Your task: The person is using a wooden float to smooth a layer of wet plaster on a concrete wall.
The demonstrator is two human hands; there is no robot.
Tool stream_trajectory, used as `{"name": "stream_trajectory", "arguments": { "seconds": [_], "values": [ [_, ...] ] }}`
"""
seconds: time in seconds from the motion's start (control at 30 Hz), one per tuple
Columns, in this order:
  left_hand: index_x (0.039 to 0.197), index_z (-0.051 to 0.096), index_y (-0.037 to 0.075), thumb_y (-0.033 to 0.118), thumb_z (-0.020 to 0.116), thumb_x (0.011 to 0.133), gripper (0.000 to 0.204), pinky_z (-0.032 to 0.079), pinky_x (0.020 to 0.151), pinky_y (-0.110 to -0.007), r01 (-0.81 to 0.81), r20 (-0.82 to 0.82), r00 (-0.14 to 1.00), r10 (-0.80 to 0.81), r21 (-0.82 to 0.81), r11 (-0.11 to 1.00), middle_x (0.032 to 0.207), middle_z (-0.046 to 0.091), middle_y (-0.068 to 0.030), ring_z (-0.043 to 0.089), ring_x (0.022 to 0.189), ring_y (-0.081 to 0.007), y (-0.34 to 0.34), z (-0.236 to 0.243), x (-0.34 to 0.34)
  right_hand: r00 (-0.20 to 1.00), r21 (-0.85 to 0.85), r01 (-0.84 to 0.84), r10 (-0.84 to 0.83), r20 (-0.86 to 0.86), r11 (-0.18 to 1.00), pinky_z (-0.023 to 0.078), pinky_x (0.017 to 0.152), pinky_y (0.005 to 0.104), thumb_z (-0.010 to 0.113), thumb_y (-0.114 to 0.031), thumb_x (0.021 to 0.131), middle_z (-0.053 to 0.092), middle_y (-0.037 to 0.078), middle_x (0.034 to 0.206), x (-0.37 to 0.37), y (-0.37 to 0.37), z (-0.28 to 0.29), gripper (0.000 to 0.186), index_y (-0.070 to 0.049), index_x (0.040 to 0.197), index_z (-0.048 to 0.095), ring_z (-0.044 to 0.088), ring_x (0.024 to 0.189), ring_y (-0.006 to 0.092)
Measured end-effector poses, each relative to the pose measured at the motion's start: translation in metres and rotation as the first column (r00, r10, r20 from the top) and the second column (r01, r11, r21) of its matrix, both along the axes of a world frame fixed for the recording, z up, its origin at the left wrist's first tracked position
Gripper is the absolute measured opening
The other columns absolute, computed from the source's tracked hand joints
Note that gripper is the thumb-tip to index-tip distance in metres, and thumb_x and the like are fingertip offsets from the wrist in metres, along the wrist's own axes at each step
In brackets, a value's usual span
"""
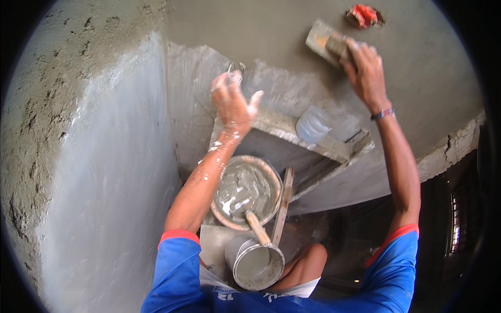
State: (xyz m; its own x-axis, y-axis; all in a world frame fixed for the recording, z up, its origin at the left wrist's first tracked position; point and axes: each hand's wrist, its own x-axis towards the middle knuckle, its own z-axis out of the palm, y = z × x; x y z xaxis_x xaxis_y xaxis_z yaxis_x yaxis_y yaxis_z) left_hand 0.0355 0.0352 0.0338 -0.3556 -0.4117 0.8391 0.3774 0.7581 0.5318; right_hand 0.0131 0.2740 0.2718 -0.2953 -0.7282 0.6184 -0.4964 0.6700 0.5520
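Right grip [367, 72] — float [320, 41]; grey wall [250, 28]

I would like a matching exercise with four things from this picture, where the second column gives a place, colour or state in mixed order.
Column one:
1. Rectangular float
2. Round basin
3. Clear plastic container
4. Left sleeve

Column two:
A. On the concrete ledge
B. Blue with a red edge
C. Gripped by the right hand
D. Holding wet grey paste

Right pairs: 1-C, 2-D, 3-A, 4-B.
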Motion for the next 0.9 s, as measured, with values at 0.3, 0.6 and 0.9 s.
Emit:
{"name": "stream_trajectory", "arguments": {
  "seconds": [0.3, 0.6, 0.9],
  "values": [
    [0.136, 0.056, 0.017, 0.022, 0.072, 0.086, 0.053, 0.041, 0.105, -0.047, 0.627, 0.339, 0.777, -0.53, -0.34, 0.701, 0.144, 0.043, -0.0221, 0.046, 0.123, -0.0394, 0.08, 0.018, 0.032, 0.994, 0.123, 0.109, -0.111, 0.014, 0.986, 0.045, 0.088, 0.0381, 0.067, -0.015, 0.088, 0.06, 0.005, 0.118, -0.019, 0.001, -0.059, 0.052, -0.013, 0.138, 0.052, 0.056, 0.106, 0.0252],
    [0.106, 0.061, 0.012, 0.007, 0.067, 0.085, 0.023, 0.052, 0.087, -0.049, 0.706, 0.282, 0.708, -0.648, -0.285, 0.648, 0.135, 0.047, -0.0226, 0.058, 0.114, -0.042, 0.09, 0.011, 0.034, 0.988, 0.151, 0.064, -0.084, 0.133, 0.986, 0.044, 0.086, 0.0383, 0.066, -0.012, 0.087, 0.059, 0.006, 0.115, -0.015, 0.025, -0.106, 0.053, -0.013, 0.138, 0.051, 0.055, 0.105, 0.0252],
    [0.093, 0.063, 0.011, 0.01, 0.068, 0.077, 0.017, 0.053, 0.087, -0.042, 0.76, 0.533, 0.64, -0.554, -0.334, 0.557, 0.121, 0.056, -0.0152, 0.059, 0.109, -0.0348, -0.028, 0.041, 0.196, 0.979, 0.133, 0.108, -0.128, 0.159, 0.985, 0.044, 0.079, 0.0426, 0.066, -0.02, 0.087, 0.057, 0.009, 0.1, 0.002, 0.009, -0.107, 0.037, -0.009, 0.121, 0.055, 0.053, 0.093, 0.0298]
  ]
}}
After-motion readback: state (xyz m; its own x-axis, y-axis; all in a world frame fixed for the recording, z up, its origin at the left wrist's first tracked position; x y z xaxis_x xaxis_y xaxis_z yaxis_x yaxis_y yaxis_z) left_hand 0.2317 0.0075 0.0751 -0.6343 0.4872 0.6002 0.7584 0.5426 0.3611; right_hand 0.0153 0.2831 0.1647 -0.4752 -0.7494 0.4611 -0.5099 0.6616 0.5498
